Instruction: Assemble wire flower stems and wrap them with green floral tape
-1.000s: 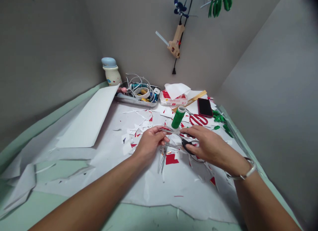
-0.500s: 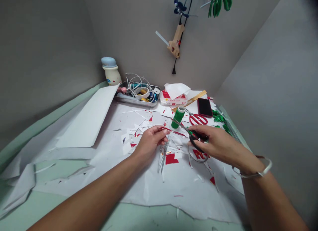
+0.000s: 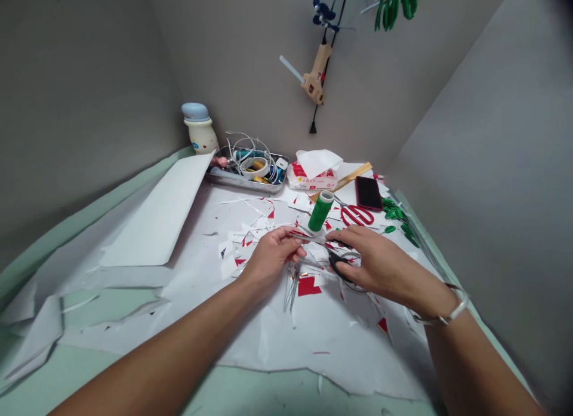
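Observation:
My left hand (image 3: 271, 258) is closed in a pinch on a bundle of thin silvery strips (image 3: 292, 282) that hang down toward the paper. My right hand (image 3: 373, 262) grips black-handled scissors (image 3: 336, 262), whose blades point left and meet the strips beside my left fingertips. A green thread spool (image 3: 321, 211) stands just behind both hands. Red and white paper scraps (image 3: 308, 286) lie under them on a big white sheet (image 3: 277, 326).
Red-handled scissors (image 3: 357, 214), a dark phone (image 3: 369, 193) and green leaves (image 3: 396, 216) lie at the back right. A metal tray (image 3: 248, 171) of cables and tape, a tissue pack (image 3: 313, 176) and a small jar (image 3: 200, 128) stand behind. A glue gun (image 3: 314, 79) hangs on the wall.
My right hand had swung the scissors out to the right, blades tilted up. It has come back left, with the blades again at the strips in my left hand.

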Action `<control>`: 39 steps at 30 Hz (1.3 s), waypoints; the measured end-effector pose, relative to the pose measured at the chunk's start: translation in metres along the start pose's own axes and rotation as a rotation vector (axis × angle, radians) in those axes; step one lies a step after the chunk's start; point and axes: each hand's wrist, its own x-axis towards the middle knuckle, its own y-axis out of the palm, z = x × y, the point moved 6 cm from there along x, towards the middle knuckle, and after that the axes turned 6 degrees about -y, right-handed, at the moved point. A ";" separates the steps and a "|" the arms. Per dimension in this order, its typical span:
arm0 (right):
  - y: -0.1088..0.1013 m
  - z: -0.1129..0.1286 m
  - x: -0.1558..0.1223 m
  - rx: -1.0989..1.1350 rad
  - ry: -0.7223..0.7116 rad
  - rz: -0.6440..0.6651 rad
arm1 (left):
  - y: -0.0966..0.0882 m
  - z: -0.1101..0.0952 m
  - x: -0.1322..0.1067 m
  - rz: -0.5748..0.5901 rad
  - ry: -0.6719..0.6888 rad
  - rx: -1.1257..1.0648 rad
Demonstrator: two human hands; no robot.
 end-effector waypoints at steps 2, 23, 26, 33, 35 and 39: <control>0.000 0.001 0.000 -0.004 -0.005 -0.004 | 0.000 -0.001 -0.001 -0.002 -0.003 -0.001; 0.001 0.002 0.000 0.023 -0.002 -0.001 | 0.001 -0.002 -0.001 -0.003 0.010 -0.008; 0.000 0.003 0.000 0.026 -0.015 -0.007 | 0.000 -0.002 -0.001 -0.007 0.012 -0.013; 0.001 0.003 0.000 0.014 -0.004 0.000 | 0.000 -0.002 -0.001 -0.004 0.014 -0.009; 0.001 0.003 0.001 0.017 -0.008 0.000 | 0.000 -0.002 -0.001 -0.003 0.016 -0.009; 0.000 0.004 0.001 0.023 -0.023 -0.005 | 0.000 -0.003 -0.001 -0.006 0.017 -0.016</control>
